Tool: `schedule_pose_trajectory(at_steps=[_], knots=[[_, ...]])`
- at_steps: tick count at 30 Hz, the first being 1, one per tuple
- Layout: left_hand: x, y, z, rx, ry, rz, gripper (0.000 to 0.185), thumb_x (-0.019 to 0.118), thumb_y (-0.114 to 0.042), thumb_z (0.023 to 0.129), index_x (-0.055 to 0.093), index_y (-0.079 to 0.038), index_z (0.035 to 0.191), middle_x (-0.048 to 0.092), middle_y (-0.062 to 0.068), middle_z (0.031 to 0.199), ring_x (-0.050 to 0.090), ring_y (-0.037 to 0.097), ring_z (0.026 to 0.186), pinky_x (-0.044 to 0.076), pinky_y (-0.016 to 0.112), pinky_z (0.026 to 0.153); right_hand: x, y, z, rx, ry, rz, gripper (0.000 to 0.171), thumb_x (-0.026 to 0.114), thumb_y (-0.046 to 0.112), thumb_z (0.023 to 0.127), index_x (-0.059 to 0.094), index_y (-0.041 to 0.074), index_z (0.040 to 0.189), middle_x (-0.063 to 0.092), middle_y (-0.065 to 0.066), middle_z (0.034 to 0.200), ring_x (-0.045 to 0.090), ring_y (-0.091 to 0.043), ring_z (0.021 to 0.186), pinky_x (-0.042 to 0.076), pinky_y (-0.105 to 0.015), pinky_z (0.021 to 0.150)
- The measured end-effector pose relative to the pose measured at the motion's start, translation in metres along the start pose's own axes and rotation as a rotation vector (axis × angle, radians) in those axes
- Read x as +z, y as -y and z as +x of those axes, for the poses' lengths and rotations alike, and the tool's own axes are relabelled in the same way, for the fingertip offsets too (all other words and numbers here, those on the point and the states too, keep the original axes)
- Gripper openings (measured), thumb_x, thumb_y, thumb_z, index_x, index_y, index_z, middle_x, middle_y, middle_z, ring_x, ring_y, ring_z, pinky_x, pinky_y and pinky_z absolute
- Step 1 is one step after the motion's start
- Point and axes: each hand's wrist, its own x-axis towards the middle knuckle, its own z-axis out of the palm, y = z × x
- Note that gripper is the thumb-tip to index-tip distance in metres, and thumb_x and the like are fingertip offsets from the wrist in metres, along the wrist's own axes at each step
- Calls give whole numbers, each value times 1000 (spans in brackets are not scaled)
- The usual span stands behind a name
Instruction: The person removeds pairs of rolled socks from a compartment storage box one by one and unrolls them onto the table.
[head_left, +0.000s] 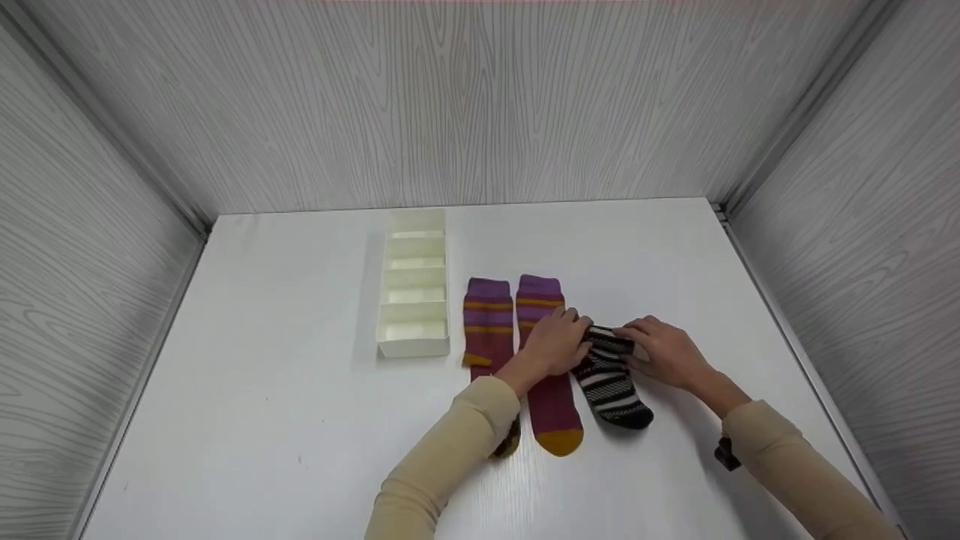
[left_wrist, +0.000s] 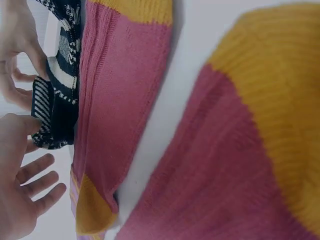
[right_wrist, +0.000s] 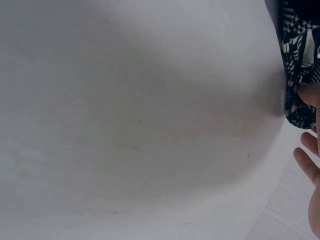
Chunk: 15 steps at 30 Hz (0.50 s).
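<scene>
A black sock with white stripes and patterning lies at a slant on the table, its cuff folded over at the top. My left hand pinches the left side of the cuff between thumb and finger, the other fingers spread in the left wrist view. On the opposite side, my right hand pinches the cuff's right end, its thumb lying on the knit. Just left is a maroon sock with purple-and-mustard bands and a mustard toe, partly hidden under my left hand and wrist.
A second maroon sock lies farther left, with my left sleeve across its lower part. Beyond it stands a white tray with several compartments in a row. Wood-grain panels enclose the white table at the back and sides.
</scene>
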Motion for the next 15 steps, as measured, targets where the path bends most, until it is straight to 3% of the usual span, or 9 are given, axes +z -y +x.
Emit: schedule_pose_trajectory(at_steps=[5,15], knots=[[-1,4,-6,2,-58,-34,37,56,-34,109,61,-13,138,66,9,130,63,25,121,56,36,103,0,-3,8,54,47,30,41,87,15,83,74,10,122,76,-8,111,71,-26,99,62,-42,78],[6,-1,-13,36,-111,10,38,62,-38,105,63,-15,135,68,6,126,65,22,115,59,33,96,-7,-4,17,165,197,164,36,77,16,83,77,12,119,76,-7,109,67,-24,100,59,-46,80]])
